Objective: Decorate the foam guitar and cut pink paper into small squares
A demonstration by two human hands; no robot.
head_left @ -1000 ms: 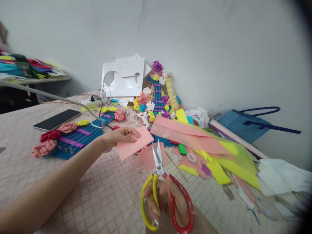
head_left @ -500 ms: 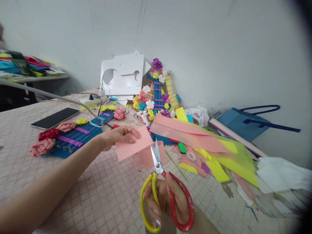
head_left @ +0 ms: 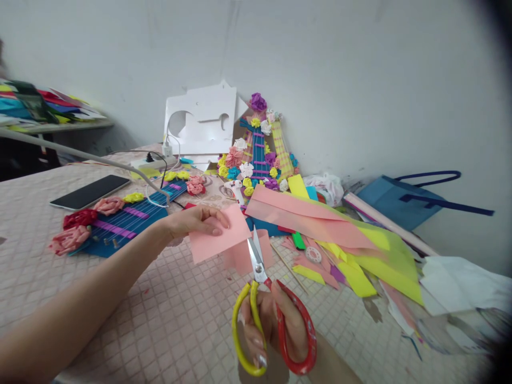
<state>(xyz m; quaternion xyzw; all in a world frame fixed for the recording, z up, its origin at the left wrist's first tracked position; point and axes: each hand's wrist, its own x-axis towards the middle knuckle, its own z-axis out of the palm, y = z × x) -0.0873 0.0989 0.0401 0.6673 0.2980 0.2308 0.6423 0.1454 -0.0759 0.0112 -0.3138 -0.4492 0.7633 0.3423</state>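
My left hand (head_left: 202, 220) pinches a pink sheet of paper (head_left: 216, 240) near its upper edge, thumb on top. Another piece of pink paper (head_left: 262, 248) shows just behind and below that sheet. Through the handles of a pair of scissors (head_left: 260, 273), one yellow and one red, run the fingers of my right hand (head_left: 272, 320). The blades point away from me, slightly apart, by the right edge of the held sheet; whether they touch it I cannot tell.
A blue guitar shape with paper flowers (head_left: 132, 218) lies at left beside a phone (head_left: 91, 192). Flower-covered guitars (head_left: 260, 149) lean on the wall near a glue gun (head_left: 235, 189). Pink strips (head_left: 304, 213), yellow paper (head_left: 360, 280) and a blue bag (head_left: 404, 202) lie at right.
The scissor handles have drawn slightly closer together and the blades have narrowed a little. My left hand and the pink sheet are almost unmoved.
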